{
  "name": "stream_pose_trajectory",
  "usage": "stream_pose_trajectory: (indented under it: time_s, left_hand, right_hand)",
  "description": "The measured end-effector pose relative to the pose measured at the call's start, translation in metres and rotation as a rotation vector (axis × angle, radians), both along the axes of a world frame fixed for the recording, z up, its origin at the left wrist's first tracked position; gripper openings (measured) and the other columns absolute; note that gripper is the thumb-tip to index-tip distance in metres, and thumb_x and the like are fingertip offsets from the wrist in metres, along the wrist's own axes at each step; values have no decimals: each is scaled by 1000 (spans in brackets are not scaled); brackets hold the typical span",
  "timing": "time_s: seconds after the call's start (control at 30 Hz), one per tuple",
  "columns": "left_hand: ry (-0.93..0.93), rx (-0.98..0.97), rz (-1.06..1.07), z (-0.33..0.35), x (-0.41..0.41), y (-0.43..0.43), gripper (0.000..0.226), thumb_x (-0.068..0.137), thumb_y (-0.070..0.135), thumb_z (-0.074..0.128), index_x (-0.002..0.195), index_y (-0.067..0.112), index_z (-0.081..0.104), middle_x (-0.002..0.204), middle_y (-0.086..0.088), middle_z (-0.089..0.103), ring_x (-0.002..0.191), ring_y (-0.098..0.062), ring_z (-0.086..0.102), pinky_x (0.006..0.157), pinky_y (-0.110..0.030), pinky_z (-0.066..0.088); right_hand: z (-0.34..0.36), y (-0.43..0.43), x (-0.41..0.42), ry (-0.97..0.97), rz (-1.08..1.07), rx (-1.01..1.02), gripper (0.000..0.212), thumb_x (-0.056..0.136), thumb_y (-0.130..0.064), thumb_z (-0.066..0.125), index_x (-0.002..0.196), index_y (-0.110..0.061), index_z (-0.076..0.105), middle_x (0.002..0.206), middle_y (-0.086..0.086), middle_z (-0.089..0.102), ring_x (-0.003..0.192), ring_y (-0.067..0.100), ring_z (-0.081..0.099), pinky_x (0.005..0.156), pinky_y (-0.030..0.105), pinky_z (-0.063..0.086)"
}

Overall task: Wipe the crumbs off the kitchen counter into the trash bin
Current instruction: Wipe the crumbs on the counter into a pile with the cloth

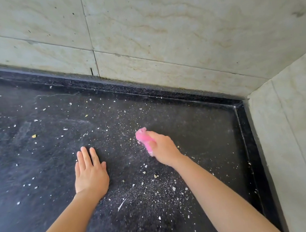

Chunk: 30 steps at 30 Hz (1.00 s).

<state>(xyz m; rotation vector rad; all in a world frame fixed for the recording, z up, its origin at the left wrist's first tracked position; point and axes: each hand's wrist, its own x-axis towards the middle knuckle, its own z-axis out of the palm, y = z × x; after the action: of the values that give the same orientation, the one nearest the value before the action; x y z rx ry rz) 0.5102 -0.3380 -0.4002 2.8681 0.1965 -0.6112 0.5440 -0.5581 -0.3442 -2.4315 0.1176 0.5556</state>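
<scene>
From the head camera, the job looks to be at the wiping step and early in it. Crumbs (156,189) are scattered over most of the dark counter (35,215) and not yet gathered. They lie thickest toward the near edge, between the two forearms. Thinner specks run out toward the left edge and up to the raised lip (126,89) along the back edge.

The right hand (163,149) is curled round a pink cloth (144,139), or it may be a sponge; it is blurred and I cannot say which. The pink end sticks out past the fingers and seems to sit on or just above the stone. It is on the right half of the counter, well short of the back right corner where the tiled walls (157,29) meet.

The left hand (90,172) lies flat, palm down on the counter, with the fingers straight and together and pointing toward the back edge. It holds nothing and looks to be bracing.

No trash bin is in view, so I cannot tell which edge the crumbs should go over. My guess is that the next move calls for long strokes that draw the far specks away from the lip and the corner into one heap near an open edge. The fine dust would want firm pressure, since a light pass may only spread it.
</scene>
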Motion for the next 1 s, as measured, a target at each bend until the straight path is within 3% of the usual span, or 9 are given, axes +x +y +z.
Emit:
stream_pose_trajectory:
  time_s: [0.07, 0.1, 0.23, 0.37, 0.47, 0.63, 0.7, 0.8, 1.0]
  left_hand:
    - [21, 6, -6, 1, 2, 0, 61, 100, 32, 11, 148, 3, -13, 155, -19, -20, 144, -33, -16, 120, -41, 1]
    - [27, 9, -6, 0, 2, 0, 61, 100, 32, 11, 148, 3, -14, 155, -19, -21, 144, -33, -16, 120, -41, 1]
    - [35, 14, -6, -3, 2, -2, 60, 101, 30, 12, 147, 3, -14, 155, -19, -21, 144, -33, -17, 120, -40, 0]
    - [46, 32, -14, -5, 3, -2, 60, 101, 28, 12, 147, 2, -14, 155, -20, -21, 144, -34, -16, 119, -41, 1]
    - [65, 46, -26, 0, 2, -2, 60, 101, 29, 12, 147, 2, -14, 155, -20, -21, 144, -34, -16, 119, -41, 0]
    - [118, 80, -22, 11, 3, -5, 59, 101, 30, 10, 147, 4, -16, 155, -17, -22, 145, -31, -16, 119, -40, -3]
    - [122, 92, -7, 14, 2, -8, 58, 101, 29, 9, 147, 5, -16, 155, -17, -22, 145, -30, -16, 119, -40, -4]
    - [101, 96, 12, 13, 0, -11, 58, 101, 29, 10, 147, 5, -15, 155, -17, -21, 145, -30, -15, 119, -40, -4]
    - [81, 115, 44, 4, 0, -13, 59, 100, 30, 10, 148, 7, -14, 156, -15, -19, 146, -29, -14, 119, -41, -3]
  right_hand:
    - [11, -32, -2, -115, -111, -41, 62, 95, -68, 11, 110, -35, 61, 77, 0, 68, 77, 16, 65, 76, 33, 48]
    - [12, -56, -3, -155, -217, -108, 63, 94, -69, 10, 113, -35, 60, 83, -1, 69, 82, 17, 64, 78, 34, 46]
    - [6, -138, -29, 49, -525, -452, 42, 101, -21, 31, 140, -32, 42, 139, 5, 54, 112, 35, 57, 86, 38, 41]
    - [-19, -73, -49, -3, -494, -456, 53, 89, -2, 45, 137, -26, 41, 104, 14, 65, 91, 34, 63, 67, 31, 42]
    - [-26, -9, -57, -58, -335, -377, 53, 91, -2, 48, 137, -27, 39, 99, 11, 66, 85, 30, 65, 64, 31, 41]
    - [-21, -5, -61, -105, -192, -94, 40, 103, -35, 29, 140, -31, 44, 86, 3, 68, 75, 22, 64, 69, 39, 55]
    - [-18, -34, -68, -150, -265, -136, 41, 103, -40, 24, 139, -34, 42, 86, 3, 67, 77, 22, 63, 73, 41, 55]
    - [-15, -97, -84, -146, -438, -259, 44, 102, -30, 31, 146, -35, 34, 104, 9, 66, 96, 31, 61, 83, 42, 50]
    - [4, -215, -108, 48, -534, -744, 57, 95, -15, 45, 149, -24, 27, 108, 18, 62, 95, 35, 61, 73, 37, 45]
